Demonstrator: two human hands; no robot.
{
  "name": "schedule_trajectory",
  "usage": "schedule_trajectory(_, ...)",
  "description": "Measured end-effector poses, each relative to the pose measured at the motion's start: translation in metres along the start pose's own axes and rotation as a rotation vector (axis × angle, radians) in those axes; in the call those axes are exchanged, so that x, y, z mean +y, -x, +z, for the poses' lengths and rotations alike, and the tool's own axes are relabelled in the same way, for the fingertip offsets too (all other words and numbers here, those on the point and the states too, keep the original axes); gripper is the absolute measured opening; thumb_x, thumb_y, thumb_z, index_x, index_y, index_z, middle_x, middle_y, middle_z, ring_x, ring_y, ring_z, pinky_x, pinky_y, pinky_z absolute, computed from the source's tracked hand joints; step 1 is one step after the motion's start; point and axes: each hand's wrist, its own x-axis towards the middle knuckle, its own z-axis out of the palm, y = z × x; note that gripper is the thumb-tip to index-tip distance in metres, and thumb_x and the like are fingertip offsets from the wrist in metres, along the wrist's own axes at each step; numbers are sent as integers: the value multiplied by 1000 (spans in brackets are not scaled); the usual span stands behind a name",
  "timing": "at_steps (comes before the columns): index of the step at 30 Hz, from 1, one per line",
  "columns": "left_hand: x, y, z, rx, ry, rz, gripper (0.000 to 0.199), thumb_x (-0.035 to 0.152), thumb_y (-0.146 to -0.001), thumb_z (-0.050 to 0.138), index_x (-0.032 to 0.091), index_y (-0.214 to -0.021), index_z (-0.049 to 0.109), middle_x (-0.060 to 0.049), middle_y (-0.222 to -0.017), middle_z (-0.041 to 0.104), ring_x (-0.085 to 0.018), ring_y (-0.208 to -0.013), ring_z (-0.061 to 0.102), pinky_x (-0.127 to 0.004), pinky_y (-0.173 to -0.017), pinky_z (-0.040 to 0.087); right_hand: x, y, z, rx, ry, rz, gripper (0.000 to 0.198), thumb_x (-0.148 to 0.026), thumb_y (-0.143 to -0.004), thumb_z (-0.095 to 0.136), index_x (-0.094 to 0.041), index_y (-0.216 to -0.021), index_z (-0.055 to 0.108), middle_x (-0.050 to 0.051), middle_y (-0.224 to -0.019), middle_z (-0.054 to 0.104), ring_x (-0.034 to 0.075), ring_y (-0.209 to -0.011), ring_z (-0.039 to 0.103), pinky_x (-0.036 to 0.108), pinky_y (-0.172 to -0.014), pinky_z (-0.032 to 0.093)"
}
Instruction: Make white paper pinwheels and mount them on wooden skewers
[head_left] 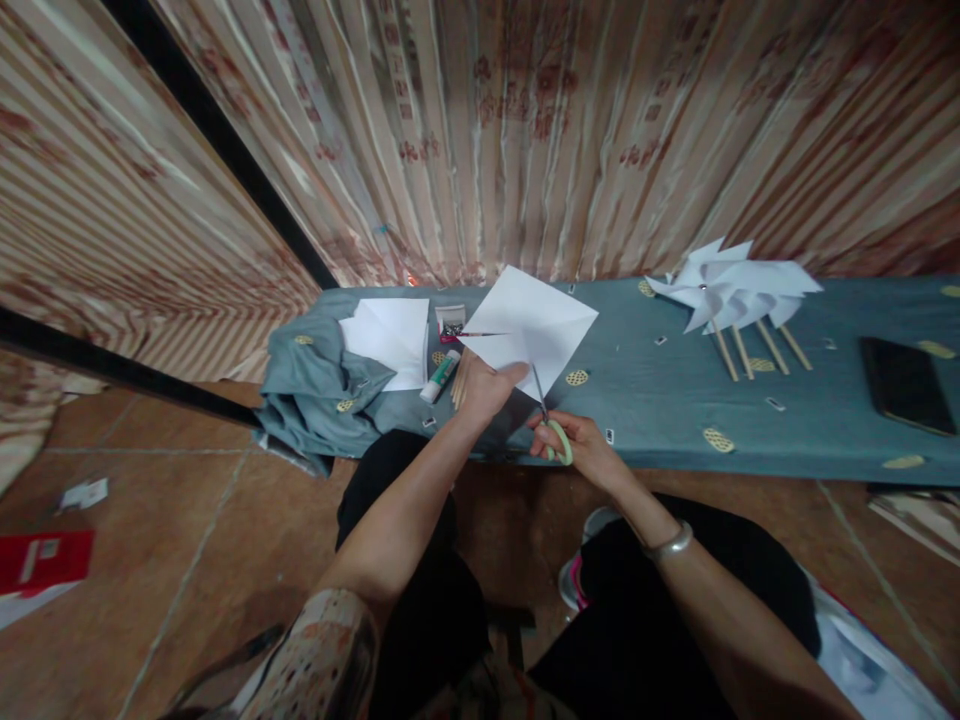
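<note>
Paper (pixel 551 315) is over the cloth (pixel 637 400), one corner pointing to the cloth's back. Left hand (pixel 486 386) pinches the paper. Right hand (pixel 589 445) grips scissors (pixel 544 408) at the cloth's front, pointing long-ways to its back.

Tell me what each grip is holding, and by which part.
Left grip: white square paper sheet, by its lower-left edge. Right grip: metal scissors with pale-green handles, by those handles.

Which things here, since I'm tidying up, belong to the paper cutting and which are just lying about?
In use or likely related: white sheet, scissors, paper stack, wooden sticks, tube, small open box, paper pinwheels.

Apparently just lying about: flat black object, red item on the floor.
</note>
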Motion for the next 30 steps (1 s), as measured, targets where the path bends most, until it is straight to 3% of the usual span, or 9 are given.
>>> schedule_trajectory(6, 10, 6, 2, -24, -36, 8, 28, 17, -62, 72, 15, -89, 69, -8, -94, 74, -23, -87, 68, -34, -81, 53, 0, -1, -1, -1, -4, 2, 48, -59, -63, 77, -18, -85, 65, 1, -63, 67, 12, -55, 56, 24, -53, 44)
schedule_trajectory(30, 13, 10, 4, -54, 101, -41, 19, 18, -56, 73, 16, -74, 68, -4, -79, 71, -19, -74, 63, -31, -73, 51, 1, -2, -2, 35, -23, -2, 47, -56, -61, 80, -18, -85, 67, 0, -62, 67, 12, -55, 57, 24, -54, 46)
